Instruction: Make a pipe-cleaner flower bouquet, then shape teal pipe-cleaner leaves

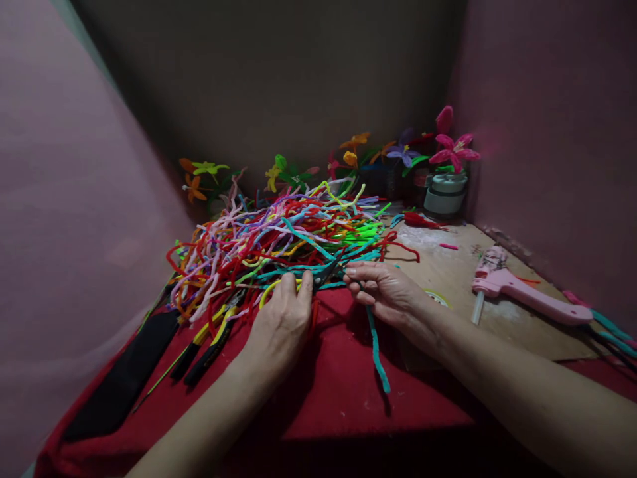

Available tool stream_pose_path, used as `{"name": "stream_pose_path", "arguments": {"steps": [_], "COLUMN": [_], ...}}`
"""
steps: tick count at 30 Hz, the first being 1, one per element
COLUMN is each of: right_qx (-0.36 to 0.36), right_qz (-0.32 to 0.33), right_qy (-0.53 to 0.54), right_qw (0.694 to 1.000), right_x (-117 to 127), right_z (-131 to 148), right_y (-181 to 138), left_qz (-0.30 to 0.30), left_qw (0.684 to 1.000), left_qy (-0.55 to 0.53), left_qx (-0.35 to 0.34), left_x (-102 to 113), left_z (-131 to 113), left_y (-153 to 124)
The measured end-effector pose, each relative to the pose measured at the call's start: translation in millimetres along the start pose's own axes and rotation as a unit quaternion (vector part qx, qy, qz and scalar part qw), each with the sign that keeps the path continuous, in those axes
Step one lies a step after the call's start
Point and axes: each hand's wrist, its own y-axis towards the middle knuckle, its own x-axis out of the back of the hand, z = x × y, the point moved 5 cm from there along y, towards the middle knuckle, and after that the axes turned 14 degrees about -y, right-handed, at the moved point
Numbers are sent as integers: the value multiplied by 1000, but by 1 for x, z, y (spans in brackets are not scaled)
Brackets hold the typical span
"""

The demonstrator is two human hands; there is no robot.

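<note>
My left hand [286, 312] is closed around the yellow handle of a pair of scissors [324, 273], whose dark blades point up and to the right. Pinched in the fingers of my right hand [381, 289] is a teal pipe cleaner [377, 352], its lower end hanging over the red cloth. The blade tips are close to my right fingertips; whether they touch the teal stem cannot be made out. Just beyond both hands lies a big tangled heap of coloured pipe cleaners [279, 232].
Yellow-and-black pliers [209, 342] and a flat black object [122, 378] lie at left on the red cloth [348, 405]. A pink glue gun [527, 295] rests on a brown board [462, 259] at right. Fuzzy flowers [455, 153] and a pale container [445, 192] stand behind.
</note>
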Motion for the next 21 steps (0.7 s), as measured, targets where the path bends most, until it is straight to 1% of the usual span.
{"name": "stream_pose_path", "arguments": {"steps": [5,8,13,21], "right_qx": [-45,-70,-78,-68], "right_qz": [-14,-11,-15,-27], "right_qy": [10,29,46,46], "right_qw": [999,997,996,996], "right_x": [-1,-1,0,2], "right_z": [1,-1,-2,0], "right_y": [-3,-3,-1,0], "left_qz": [12,31,67,98], "left_qw": [1000,999,997,986], "left_qy": [1,-3,-8,-130], "left_qx": [8,20,44,28], "left_x": [-5,-6,-7,-5], "left_z": [-3,-3,-2,-4], "left_y": [-1,-1,-1,2]}}
